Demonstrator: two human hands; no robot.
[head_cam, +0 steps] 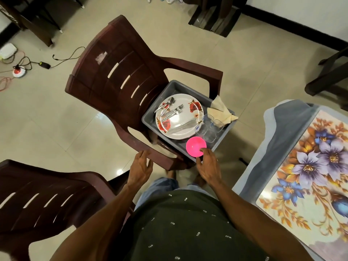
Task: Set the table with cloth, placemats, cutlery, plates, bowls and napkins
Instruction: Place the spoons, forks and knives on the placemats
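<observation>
A: What is the right hand (207,166) doing?

B: It pinches the near rim of the pink bowl (195,146), thumb inside, fingers curled under. The bowl sits in the near corner of the grey tray (150,117) on the brown plastic chair (116,87).

A: And beyond that grip?

B: The floral plates (186,113), stacked, carrying spoons (166,103), forks (174,111) and knives (181,126). Right of them are clear glasses (210,129) and beige napkins (219,112).

A: The left hand (140,166)?

B: Fingers relaxed, resting against the chair's near armrest. Right of the grip, a floral placemat (308,185) lies on the grey tablecloth (282,132).
</observation>
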